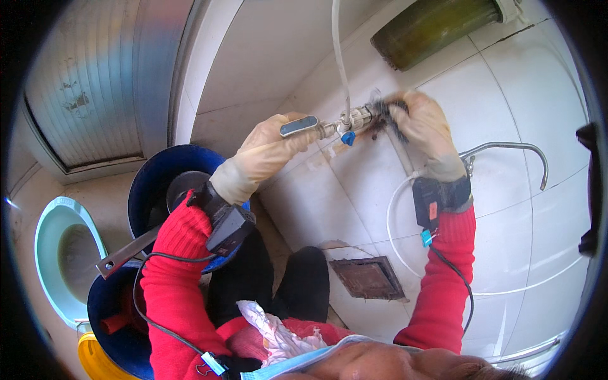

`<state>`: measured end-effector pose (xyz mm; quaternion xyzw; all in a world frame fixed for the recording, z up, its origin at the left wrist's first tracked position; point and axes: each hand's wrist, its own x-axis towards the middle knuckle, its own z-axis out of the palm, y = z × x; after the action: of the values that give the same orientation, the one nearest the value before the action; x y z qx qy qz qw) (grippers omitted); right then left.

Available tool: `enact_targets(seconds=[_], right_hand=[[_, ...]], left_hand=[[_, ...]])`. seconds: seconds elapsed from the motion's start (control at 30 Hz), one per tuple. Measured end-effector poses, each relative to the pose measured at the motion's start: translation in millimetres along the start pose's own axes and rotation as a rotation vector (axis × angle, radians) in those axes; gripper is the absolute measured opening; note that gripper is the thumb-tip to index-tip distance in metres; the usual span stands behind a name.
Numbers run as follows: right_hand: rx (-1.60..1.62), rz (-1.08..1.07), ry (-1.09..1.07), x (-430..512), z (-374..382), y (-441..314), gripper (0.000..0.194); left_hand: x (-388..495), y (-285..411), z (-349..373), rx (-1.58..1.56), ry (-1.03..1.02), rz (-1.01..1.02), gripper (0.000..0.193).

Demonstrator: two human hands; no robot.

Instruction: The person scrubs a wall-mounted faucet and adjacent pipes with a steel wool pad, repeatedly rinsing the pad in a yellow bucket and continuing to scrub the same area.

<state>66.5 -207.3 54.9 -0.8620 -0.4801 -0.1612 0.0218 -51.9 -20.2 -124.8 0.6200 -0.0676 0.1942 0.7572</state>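
Observation:
A pipe-and-valve assembly [357, 118] runs along the white tiled wall in front of me, with a small blue valve knob [348, 138] beneath it. My left hand [266, 147], in a cream rubber glove, grips the left end of this assembly beside a grey tap lever [298, 126]. Bunched in my gloved right hand [425, 126] is a dark scouring pad [398, 114], which looks like steel wool. It is against or very near the right end of the fitting; blur hides the exact contact. From the assembly a white hose [339, 52] rises.
A curved metal spout [515, 145] sticks out at right. Below sits a rusty square wall hatch [366, 278]. A green-brown pipe [434, 33] is above. At left are a blue bucket [142, 178] holding a long-handled metal ladle [127, 251], a turquoise basin [45, 259] of murky water and a yellow container [92, 358].

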Motion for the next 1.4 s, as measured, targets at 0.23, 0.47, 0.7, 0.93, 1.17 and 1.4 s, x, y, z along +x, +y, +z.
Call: enact_targets(seconds=[0.23, 0.47, 0.7, 0.93, 1.17, 1.4], right_hand=[[-0.294, 0.182, -0.261, -4, -6, -20, 0.020], [-0.062, -0.128, -0.026, 11, -4, -27, 0.020], [0.090, 0.186, -0.212, 9, -14, -18, 0.019], [-0.239, -0.079, -0.287, -6, -1, -21, 0.020], [-0.022, -0.023, 0.001, -13, 9, -39, 0.019], [0.072, 0.190, 0.079, -31, 20, -26, 0.030]], left_hand=[[-2, 3, 2, -0.003, 0.026, -0.073, 0.055], [0, 1, 0, 0.011, 0.017, -0.017, 0.061], [-2, 2, 1, 0.008, 0.043, -0.003, 0.063], [-5, 6, 2, 0.008, 0.049, -0.026, 0.060], [-2, 3, -1, 0.051, 0.009, 0.020, 0.058], [0, -1, 3, 0.074, 0.054, 0.033, 0.059]])
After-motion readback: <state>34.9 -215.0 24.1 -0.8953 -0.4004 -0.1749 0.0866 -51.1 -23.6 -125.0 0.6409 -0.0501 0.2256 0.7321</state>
